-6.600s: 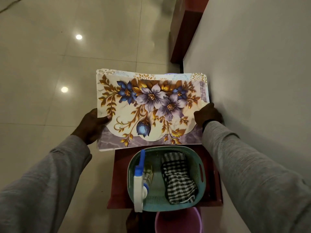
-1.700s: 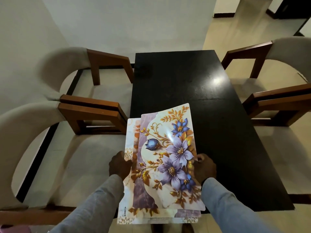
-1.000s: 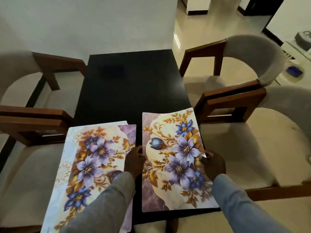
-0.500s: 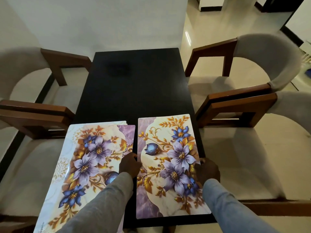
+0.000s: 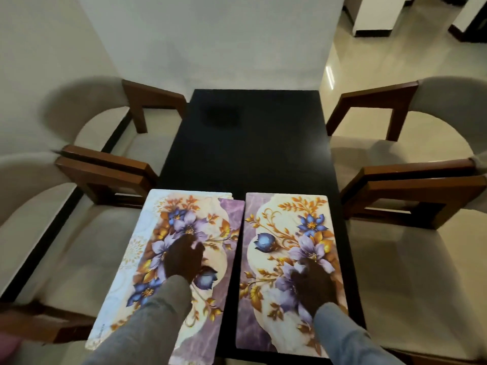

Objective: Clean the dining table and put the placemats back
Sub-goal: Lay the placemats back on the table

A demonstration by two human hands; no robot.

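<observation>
A black dining table (image 5: 253,143) runs away from me. On its near right part lies one floral placemat (image 5: 284,233), flat, with my right hand (image 5: 313,288) pressed palm-down on it. To the left a stack of floral placemats (image 5: 184,222) lies with its left side hanging past the table edge. My left hand (image 5: 183,256) rests flat on top of that stack. Neither hand grips anything.
Four beige upholstered chairs with brown wooden arms flank the table, two on the left (image 5: 105,175) and two on the right (image 5: 411,180). A white wall (image 5: 210,43) stands behind the far end. Glossy tiled floor (image 5: 395,56) lies at the back right.
Both hands left the edges of the right placemat. The right hand now lies flat on it and the left hand moved onto the left stack. The right placemat settled flat on the table.
</observation>
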